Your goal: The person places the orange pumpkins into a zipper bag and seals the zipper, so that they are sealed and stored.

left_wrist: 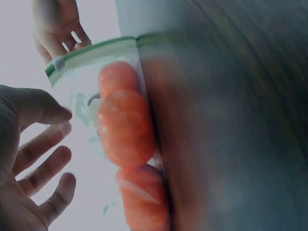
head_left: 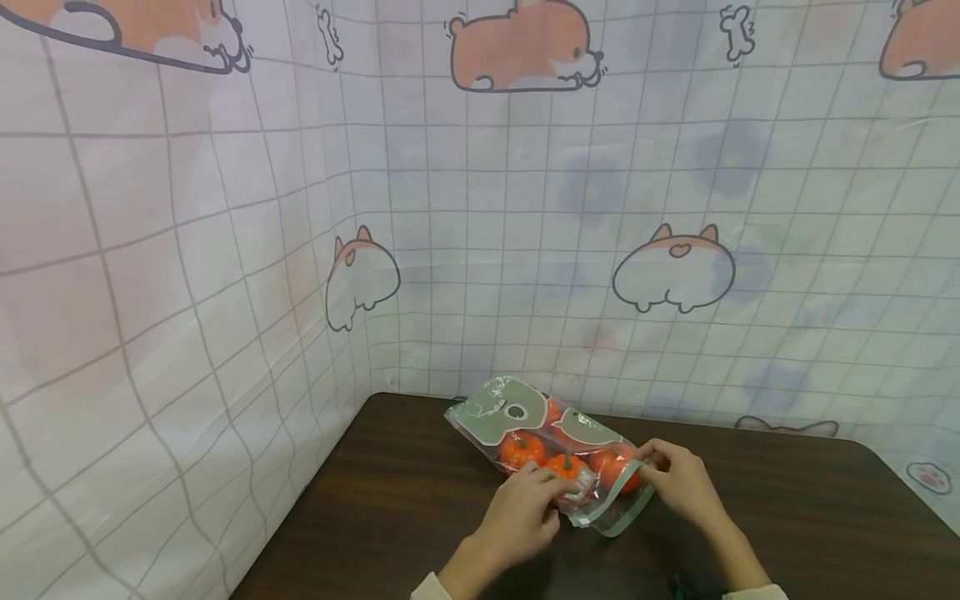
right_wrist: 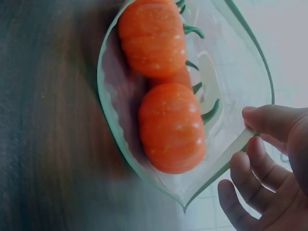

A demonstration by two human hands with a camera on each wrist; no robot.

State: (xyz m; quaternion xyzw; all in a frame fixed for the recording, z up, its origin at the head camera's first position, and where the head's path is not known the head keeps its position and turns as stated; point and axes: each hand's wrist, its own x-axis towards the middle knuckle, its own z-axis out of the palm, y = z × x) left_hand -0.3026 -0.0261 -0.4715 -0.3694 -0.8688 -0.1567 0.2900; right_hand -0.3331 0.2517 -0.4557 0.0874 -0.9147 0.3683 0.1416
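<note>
A clear zip bag (head_left: 491, 421) with green printing lies tilted on the dark table, holding several small orange toy pumpkins (head_left: 522, 450) with green stems. Its mouth stands apart in the right wrist view, where the pumpkins (right_wrist: 172, 129) show inside. My right hand (head_left: 681, 483) pinches the green-edged rim at the mouth's right corner between thumb and forefinger. My left hand (head_left: 521, 508) pinches the film at the bag's near left side; thumb and forefinger meet there in the left wrist view. A small slider (left_wrist: 58, 63) sits on the green zip strip (left_wrist: 101, 50).
The dark wooden table (head_left: 787, 508) extends to both sides of the bag. A white grid-patterned cloth (head_left: 510, 208) with cartoon dogs hangs behind the table and along its left side.
</note>
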